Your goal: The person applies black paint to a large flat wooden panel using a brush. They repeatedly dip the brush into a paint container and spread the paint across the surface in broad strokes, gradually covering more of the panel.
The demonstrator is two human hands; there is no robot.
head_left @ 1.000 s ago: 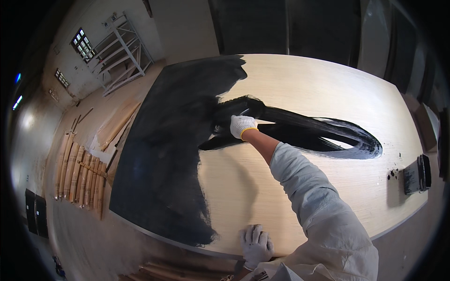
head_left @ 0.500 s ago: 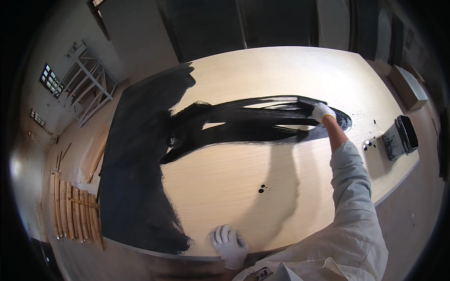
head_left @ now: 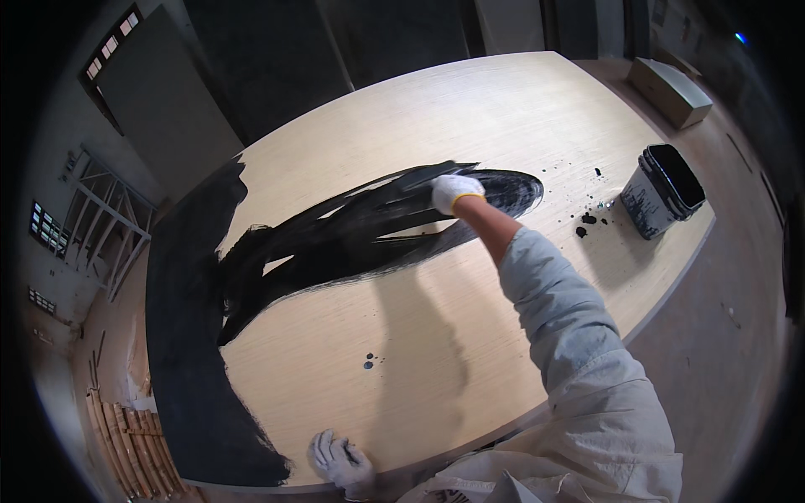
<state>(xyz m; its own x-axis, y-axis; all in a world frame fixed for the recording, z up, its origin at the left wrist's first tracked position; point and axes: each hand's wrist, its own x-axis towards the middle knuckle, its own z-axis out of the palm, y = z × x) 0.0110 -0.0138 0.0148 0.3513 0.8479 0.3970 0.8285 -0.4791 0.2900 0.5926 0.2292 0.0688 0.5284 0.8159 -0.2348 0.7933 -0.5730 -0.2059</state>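
Right hand, fingers clenched, contents unclear, over black paint; left hand loose on pale panel.

We cannot make out what the gloved right grip holds; anything under it is lost against the black paint. The lower edge crops the pale jacket and cuts off the left grip near its wrist, so we miss that forearm. Inside the bucket, it is too dark for us to judge the fill. The tiniest black flecks nearby blur beyond our telling.
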